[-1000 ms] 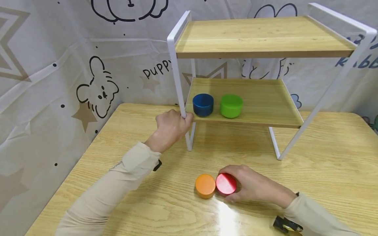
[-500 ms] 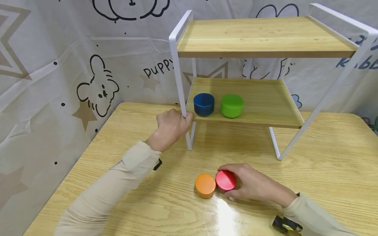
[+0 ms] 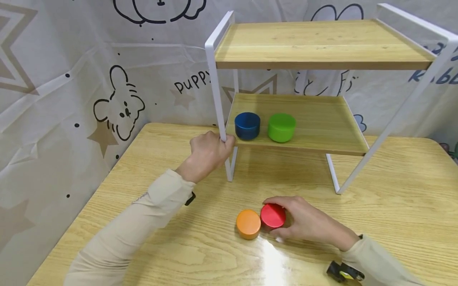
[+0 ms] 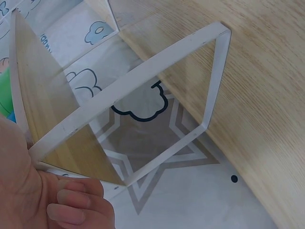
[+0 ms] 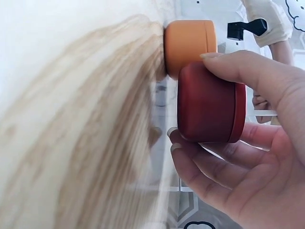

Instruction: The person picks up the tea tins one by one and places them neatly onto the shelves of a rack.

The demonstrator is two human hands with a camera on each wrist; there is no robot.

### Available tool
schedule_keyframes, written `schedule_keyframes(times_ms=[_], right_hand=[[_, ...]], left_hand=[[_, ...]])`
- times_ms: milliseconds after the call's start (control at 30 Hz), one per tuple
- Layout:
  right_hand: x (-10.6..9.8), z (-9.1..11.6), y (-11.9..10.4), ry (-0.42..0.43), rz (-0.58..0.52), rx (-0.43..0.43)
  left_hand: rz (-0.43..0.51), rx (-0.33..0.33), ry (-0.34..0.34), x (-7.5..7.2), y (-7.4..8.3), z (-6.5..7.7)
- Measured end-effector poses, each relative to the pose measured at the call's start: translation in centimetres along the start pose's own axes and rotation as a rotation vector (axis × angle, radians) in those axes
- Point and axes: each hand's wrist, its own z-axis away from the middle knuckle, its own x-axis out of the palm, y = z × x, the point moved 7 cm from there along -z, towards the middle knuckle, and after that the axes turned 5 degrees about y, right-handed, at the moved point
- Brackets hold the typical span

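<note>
My right hand (image 3: 300, 220) holds a red round lidded tin (image 3: 273, 215), thumb on one side and fingers on the other. In the right wrist view the red tin (image 5: 207, 102) sits close over the tabletop, its side right by an orange tin (image 5: 189, 43). That orange tin (image 3: 248, 224) stands upright on the table, left of the red one. My left hand (image 3: 209, 153) grips the front left post of a white-framed shelf rack (image 3: 216, 95) at the middle board. In the left wrist view curled fingertips (image 4: 71, 205) show below the board's corner.
On the middle board (image 3: 322, 119) stand a dark blue tin (image 3: 247, 126) and a green tin (image 3: 281, 127), side by side toward the left. Above them is the wooden top board (image 3: 322, 41). The wooden table (image 3: 179, 246) meets a patterned cloth backdrop (image 3: 71, 139).
The red tin has shifted slightly back, toward the rack, with my right hand around it. My left hand keeps its hold on the post, and the orange tin stays put.
</note>
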Motion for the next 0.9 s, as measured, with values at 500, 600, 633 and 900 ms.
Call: schedule_keyframes(times_ms=[500,600,633,900], right_hand=[[-2.0,0.4,-0.2,0.060,0.027,-0.018],[-2.4,0.4,-0.3,0.061,0.041,-0.002],[-2.6,0.4,-0.4,0.063,0.043,0.002],[-4.5,-0.1,-1.5,0.135,0.027,0.001]], left_hand=[[0.028,0.005,-0.035,0.6,0.3,-0.1],[0.032,-0.001,-0.039,0.7,0.3,-0.1],[0.035,-0.002,-0.041,0.7,0.2,-0.1],[0.029,0.029,-0.035,0.2,0.0,-0.1]])
